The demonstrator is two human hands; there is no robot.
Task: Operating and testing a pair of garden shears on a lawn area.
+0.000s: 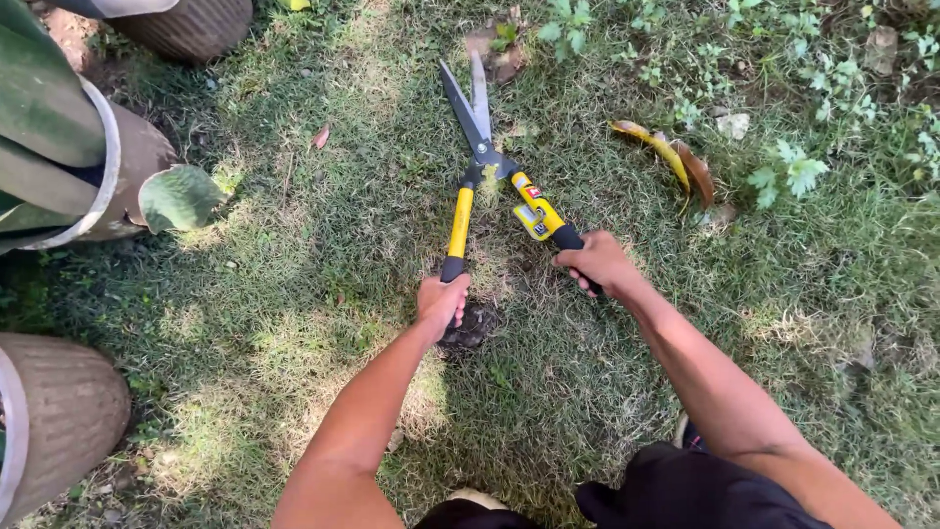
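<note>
Ribbed clay pots (59, 411) at left, broad green leaf (179, 198), curled dry yellow leaf (671, 157) — patchy grass (294, 294)

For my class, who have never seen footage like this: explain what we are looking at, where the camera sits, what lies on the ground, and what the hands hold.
There is no machine here, only a person's two bare hands. The single picture comes from a camera worn on the person's head, looking down, so the arms enter from the bottom edge. The left hand and the right hand each grip one black handle end of a pair of yellow-handled hedge shears, whose blades are slightly open and point away over the grass. Ribbed brown plant pots stand at the left, one with a large green leaf. A dried yellow-brown leaf lies to the right of the blades.
</note>
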